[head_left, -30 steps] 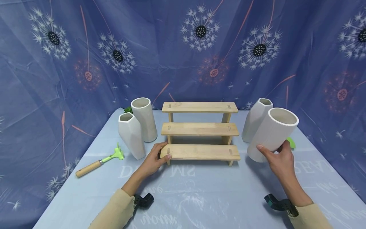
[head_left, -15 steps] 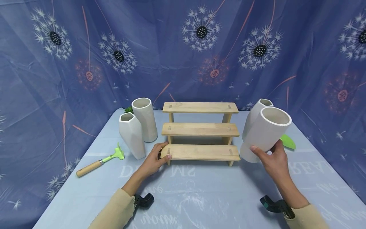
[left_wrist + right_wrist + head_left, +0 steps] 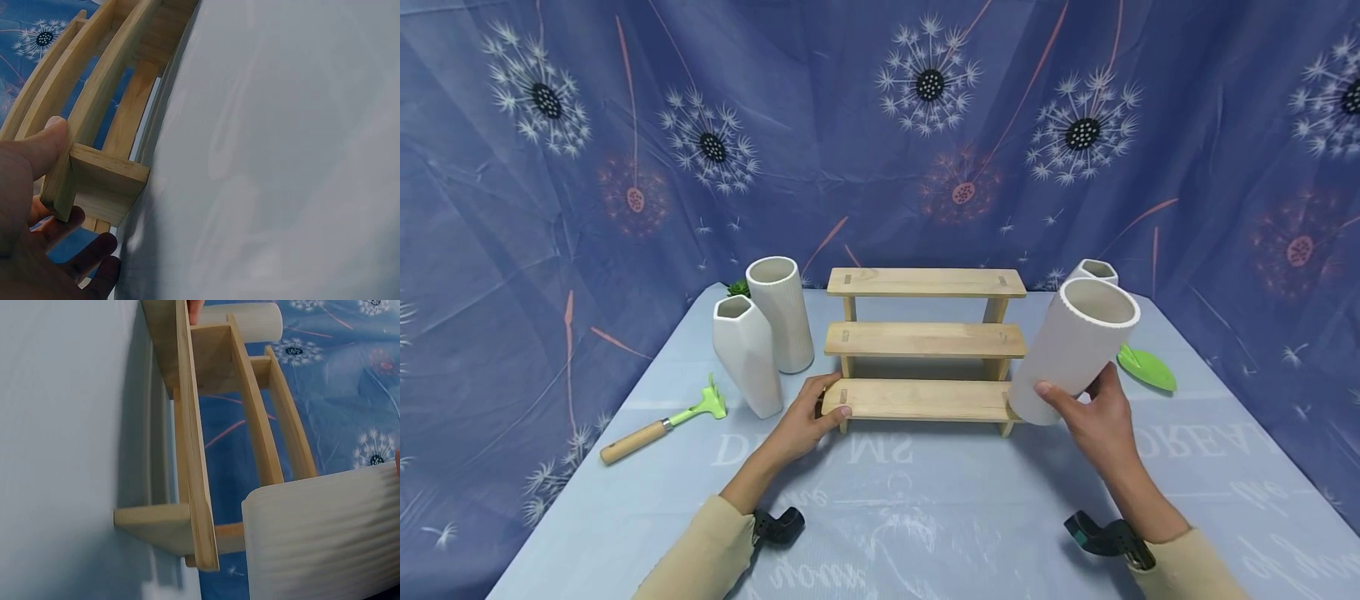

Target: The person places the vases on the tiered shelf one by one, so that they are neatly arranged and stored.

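Note:
A three-tier wooden shelf stand (image 3: 925,340) is in the middle of the table. My left hand (image 3: 805,423) grips the left end of its lowest board; in the left wrist view the thumb (image 3: 53,140) lies on one face and fingers reach round the other. My right hand (image 3: 1096,423) holds a white ribbed cylindrical vase (image 3: 1063,354) low on its body, thumb in front, with its mouth leaning to the right. The base of this vase overlaps the right end of the lowest board in the head view. The right wrist view shows the ribbed side (image 3: 319,531) close to the stand.
On the left stand a faceted white vase (image 3: 747,358), a ribbed white vase (image 3: 781,321) and a green plant (image 3: 738,287) behind. A small rake (image 3: 662,425) lies nearer. Another faceted vase (image 3: 1093,269) is mostly hidden behind the held one. A green trowel blade (image 3: 1148,368) lies right.
My right hand has carried the ribbed vase left to the right end of the stand, uncovering the green trowel blade. My left hand stays on the stand.

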Motion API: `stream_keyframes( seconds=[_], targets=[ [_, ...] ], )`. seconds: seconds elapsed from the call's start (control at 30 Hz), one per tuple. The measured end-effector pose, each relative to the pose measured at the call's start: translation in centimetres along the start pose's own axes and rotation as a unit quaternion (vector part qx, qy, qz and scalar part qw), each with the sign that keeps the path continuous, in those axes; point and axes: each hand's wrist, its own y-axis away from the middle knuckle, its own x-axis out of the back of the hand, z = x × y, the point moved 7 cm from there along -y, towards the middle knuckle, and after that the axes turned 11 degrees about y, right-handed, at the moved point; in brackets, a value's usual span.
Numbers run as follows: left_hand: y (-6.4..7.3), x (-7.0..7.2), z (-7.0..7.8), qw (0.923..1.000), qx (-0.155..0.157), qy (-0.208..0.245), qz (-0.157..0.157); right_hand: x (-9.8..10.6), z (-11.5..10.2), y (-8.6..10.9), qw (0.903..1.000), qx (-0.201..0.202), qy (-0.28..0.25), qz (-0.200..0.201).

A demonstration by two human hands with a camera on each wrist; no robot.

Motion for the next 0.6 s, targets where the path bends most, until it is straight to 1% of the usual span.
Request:
stream_keyframes(
  seconds=[0.17,0.4,0.6],
  targets=[
    [0.9,-0.1,2.5,0.9999,0.015,0.004,-0.008,-0.9,-0.4,0.0,0.9994,-0.009,-0.028,-0.018],
    [1.0,-0.1,2.9,1.0000,0.004,0.001,-0.008,-2.0,-1.3,0.0,0.9987,0.003,-0.043,-0.028],
    [1.1,-0.1,3.1,0.9999,0.005,0.000,-0.009,-2.8,-1.9,-0.2,0.9979,0.025,-0.052,-0.031]
  ],
)
